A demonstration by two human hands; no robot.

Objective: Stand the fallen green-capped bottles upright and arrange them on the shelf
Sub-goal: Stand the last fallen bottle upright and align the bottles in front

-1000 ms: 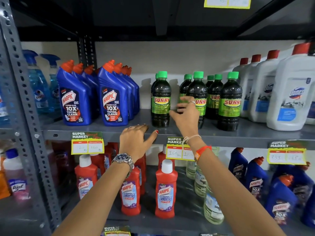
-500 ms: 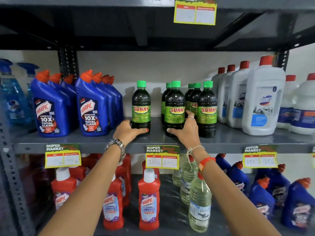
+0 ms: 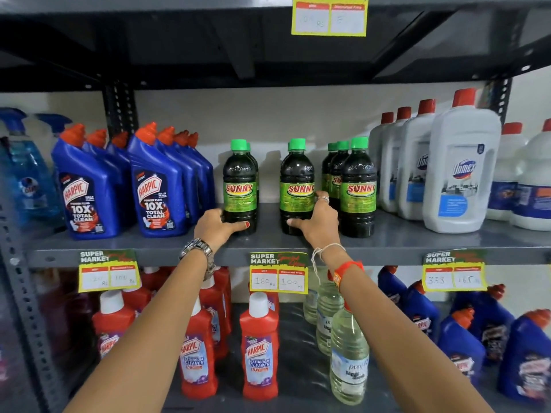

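Note:
Dark green-capped SUNNY bottles stand upright on the grey metal shelf (image 3: 417, 242). My left hand (image 3: 216, 228) grips the base of the left front bottle (image 3: 240, 186), which has another bottle directly behind it. My right hand (image 3: 316, 225) wraps the lower part of the middle front bottle (image 3: 297, 183). To the right stands a row of three more green-capped bottles, the front one (image 3: 357, 186) just beside my right hand. No bottle lies on its side.
Blue Harpic bottles (image 3: 86, 186) fill the shelf's left part, white Domex bottles (image 3: 459, 174) the right. Price tags (image 3: 278, 274) hang on the shelf edge. Below stand red Harpic bottles (image 3: 259, 350), clear bottles (image 3: 347, 356) and more blue ones. A shelf (image 3: 268, 49) sits overhead.
Both hands have closed around the bases of the two front bottles. The middle bottle has moved left, away from the right row. The view has shifted up and closer.

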